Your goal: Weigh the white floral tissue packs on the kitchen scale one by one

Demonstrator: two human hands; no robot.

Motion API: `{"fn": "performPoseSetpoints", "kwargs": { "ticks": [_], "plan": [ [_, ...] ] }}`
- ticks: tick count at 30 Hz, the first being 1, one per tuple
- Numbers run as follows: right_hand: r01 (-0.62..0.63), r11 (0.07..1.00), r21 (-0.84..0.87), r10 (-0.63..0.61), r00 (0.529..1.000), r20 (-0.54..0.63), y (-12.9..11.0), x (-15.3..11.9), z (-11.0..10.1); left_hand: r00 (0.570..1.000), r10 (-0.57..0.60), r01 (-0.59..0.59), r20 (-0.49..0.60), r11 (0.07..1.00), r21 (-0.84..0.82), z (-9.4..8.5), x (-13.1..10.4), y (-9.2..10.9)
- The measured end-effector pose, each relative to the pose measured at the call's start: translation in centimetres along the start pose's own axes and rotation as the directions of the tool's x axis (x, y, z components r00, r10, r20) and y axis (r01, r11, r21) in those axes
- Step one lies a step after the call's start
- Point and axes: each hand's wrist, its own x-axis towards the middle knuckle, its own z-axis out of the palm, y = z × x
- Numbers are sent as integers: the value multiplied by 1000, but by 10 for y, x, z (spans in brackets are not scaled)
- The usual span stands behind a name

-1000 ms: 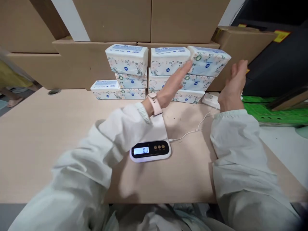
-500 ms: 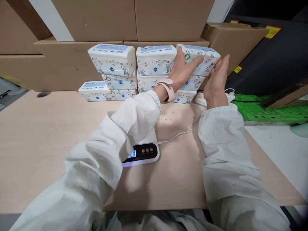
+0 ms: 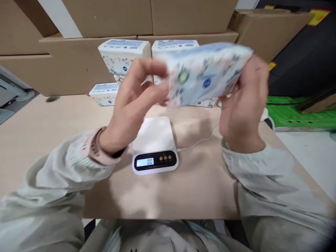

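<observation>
A floral tissue pack (image 3: pixel 207 77), blurred by motion, is held in the air between both hands. My right hand (image 3: pixel 243 101) grips its right end. At its left end, my left hand (image 3: pixel 139 98) has its fingers curled against the pack's edge; a pink watch band circles that wrist. Below them a white scale (image 3: pixel 154 138) lies on the table, bare on top, its display reading 0.0. Behind, more tissue packs stand stacked: a left stack (image 3: pixel 123 52), a middle one (image 3: pixel 174 43) partly hidden by the held pack, and a low pack (image 3: pixel 105 94) at the far left.
Cardboard boxes (image 3: pixel 76 70) line the back of the wooden table (image 3: pixel 52 140). A white cable (image 3: pixel 199 142) runs right from the scale. A green crate (image 3: pixel 291 113) is at the right, near a dark case (image 3: pixel 294 45). A round hole (image 3: pixel 53 99) marks the table's back left.
The top pack of the right stack has been lifted off and brought nearer, between both hands. The left arm has moved left, uncovering the scale.
</observation>
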Motion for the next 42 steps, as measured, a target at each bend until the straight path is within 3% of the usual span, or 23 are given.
{"fn": "performPoseSetpoints", "kwargs": {
  "ticks": [3,5,8,11,15,20,42],
  "plan": [
    [-108,991,82,107,994,21,21,-54,19,980,-198,198,-20,980,27,-38,-41,-7],
    [-141,989,43,136,985,109,33,-83,24,953,-299,302,-54,952,49,-60,-61,-19],
    [-81,997,-13,82,973,215,45,-111,24,933,-348,353,-88,934,50,-84,-84,-41],
    [-38,998,-48,49,963,265,55,-123,17,945,-315,322,-87,943,83,-96,-101,-58],
    [-33,995,-90,50,982,183,65,-125,8,960,-168,200,-225,971,127,-102,-117,-70],
    [-37,998,-58,40,997,60,75,-125,8,900,-167,235,-402,964,127,-112,-127,-82],
    [-28,996,-86,32,998,45,85,-124,6,891,-180,228,-417,971,69,-119,-132,-91]
  ]
}}
